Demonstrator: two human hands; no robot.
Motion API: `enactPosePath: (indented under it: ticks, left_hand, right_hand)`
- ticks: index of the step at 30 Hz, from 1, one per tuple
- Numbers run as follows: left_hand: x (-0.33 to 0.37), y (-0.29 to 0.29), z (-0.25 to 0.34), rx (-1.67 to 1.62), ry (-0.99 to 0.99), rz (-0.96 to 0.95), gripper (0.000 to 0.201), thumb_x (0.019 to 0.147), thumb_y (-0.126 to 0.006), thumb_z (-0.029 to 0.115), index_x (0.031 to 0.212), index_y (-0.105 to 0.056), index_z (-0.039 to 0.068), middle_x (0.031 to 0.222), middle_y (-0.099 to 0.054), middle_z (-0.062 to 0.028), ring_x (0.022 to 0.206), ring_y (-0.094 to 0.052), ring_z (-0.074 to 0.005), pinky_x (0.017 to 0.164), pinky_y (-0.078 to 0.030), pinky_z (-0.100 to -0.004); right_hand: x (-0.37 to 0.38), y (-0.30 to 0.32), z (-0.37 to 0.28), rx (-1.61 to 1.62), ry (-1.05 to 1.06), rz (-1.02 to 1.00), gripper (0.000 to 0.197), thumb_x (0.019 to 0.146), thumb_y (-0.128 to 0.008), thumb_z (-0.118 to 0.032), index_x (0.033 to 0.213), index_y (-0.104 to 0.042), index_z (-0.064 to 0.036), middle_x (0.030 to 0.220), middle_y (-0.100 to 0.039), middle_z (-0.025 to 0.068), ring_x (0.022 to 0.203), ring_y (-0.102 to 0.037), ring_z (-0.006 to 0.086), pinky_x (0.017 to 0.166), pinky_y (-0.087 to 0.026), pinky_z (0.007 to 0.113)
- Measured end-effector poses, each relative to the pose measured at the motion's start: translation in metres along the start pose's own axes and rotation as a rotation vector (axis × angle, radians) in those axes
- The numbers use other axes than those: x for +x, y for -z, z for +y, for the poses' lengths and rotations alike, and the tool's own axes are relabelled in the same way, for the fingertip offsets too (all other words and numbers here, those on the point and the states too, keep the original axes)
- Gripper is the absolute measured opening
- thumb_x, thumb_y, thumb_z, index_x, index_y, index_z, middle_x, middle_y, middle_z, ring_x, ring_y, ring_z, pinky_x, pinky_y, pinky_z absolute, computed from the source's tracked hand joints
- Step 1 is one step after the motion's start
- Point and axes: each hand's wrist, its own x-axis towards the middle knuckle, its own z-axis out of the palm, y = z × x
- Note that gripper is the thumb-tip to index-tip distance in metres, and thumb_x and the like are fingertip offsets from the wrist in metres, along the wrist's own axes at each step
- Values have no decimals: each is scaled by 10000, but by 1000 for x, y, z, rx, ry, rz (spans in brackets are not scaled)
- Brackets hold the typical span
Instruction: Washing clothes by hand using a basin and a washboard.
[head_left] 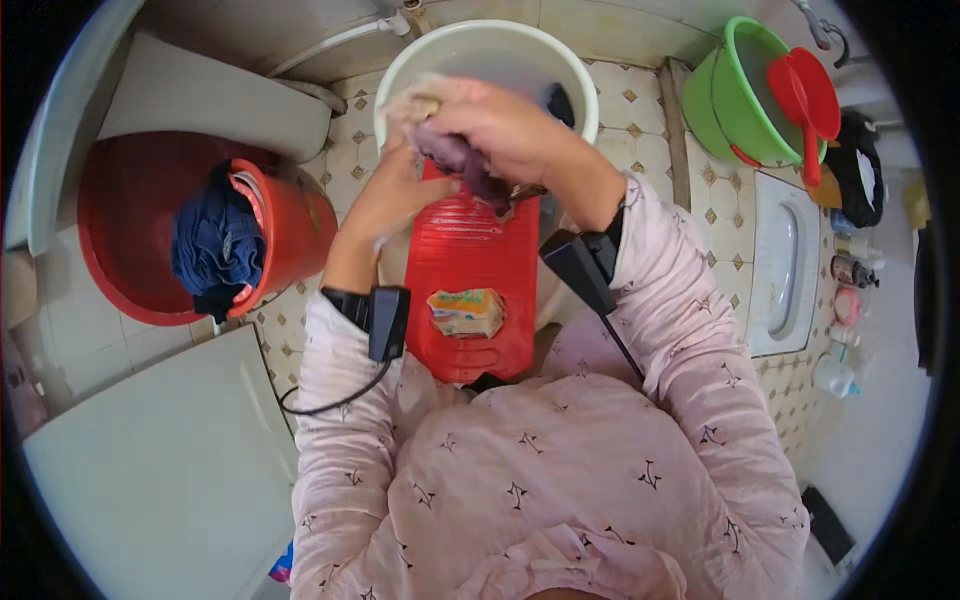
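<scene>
Two hands: the left hand (395,192) and the right hand (510,118) are brought together over the near side of the white basin (588,88).
Fingers: the purple cloth (455,158) is grasped by those of the right; whether it is gripped by those of the left cannot be told, owing to blur and overlap.
Purple cloth: it is bunched beneath the right palm, above the upper end of the red washboard (465,262).
Washboard edges: the near end is bordered by the person's lap; a wrapped bar (467,314) is set on the smooth lower part.
Open room, right: tiled floor (632,115) is exposed between the basin and the green bucket (708,115), crossed by a raised strip.
Open room, left: a narrower gap beside the red bucket (312,215) is partly taken up by the left forearm.
Bucket contents: dark blue clothes (215,245) are heaped at its mouth.
Green bucket's rim: a red dipper (808,95) is rested there.
Surface: pale tiles are dotted with small brown diamonds.
Room: a squat toilet (785,265) is set into the floor at right.
</scene>
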Motion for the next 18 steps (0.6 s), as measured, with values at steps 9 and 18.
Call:
enactPosePath:
  ticks: [9, 18]
  left_hand:
    - [54, 5, -27, -50, 97, 161, 313, 701, -609, 26, 1012, -573, 38, 779, -628, -83, 767, -601, -218, 744, -455, -334]
    - [104, 18, 140, 866, -645, 733, 196, 736, -519, 4, 925, -538, 52, 855, -581, -144, 797, -574, -340, 688, -450, -329]
  right_hand:
    - [-19, 50, -40, -704, 315, 186, 260, 751, -613, -147, 974, -576, -20, 799, -610, 42, 771, -574, 150, 706, -449, 277]
    - [-15, 85, -68, -1100, 747, 1141, 209, 812, -540, -45, 1017, -507, -29, 862, -605, 91, 814, -577, 186, 730, -450, 293]
